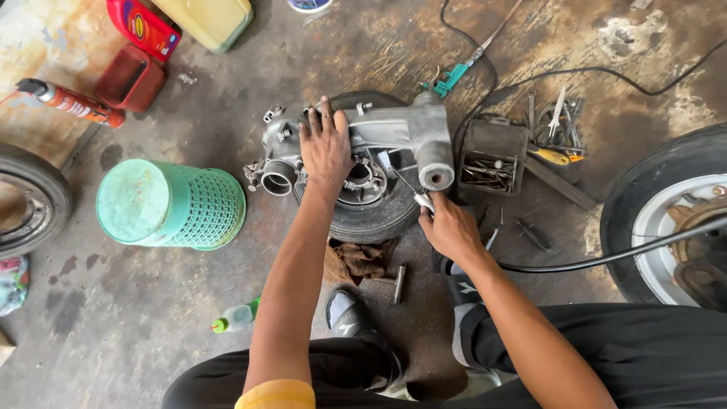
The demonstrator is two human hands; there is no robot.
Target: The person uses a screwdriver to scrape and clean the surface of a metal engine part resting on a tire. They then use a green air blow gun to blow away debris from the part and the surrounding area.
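Grey metal engine case (pixel 394 129) lies on a tyre (pixel 379 216) on the concrete floor (pixel 151 318), centre of view. Left hand (pixel 326 148) flat on the case, fingers spread, gripping nothing. Right hand (pixel 448 227) closed round a small silver tool (pixel 424 201) at the tyre's right edge, just below the case's round boss. Rag (pixel 356 261) under the tyre's near side. Green basket (pixel 170 204) upside down to the left. Box of bits (pixel 491 159) just right of the case, w/ loose tools (pixel 556 129) beyond it. Black hose (pixel 606 257) runs right, past a wheel (pixel 674 216).
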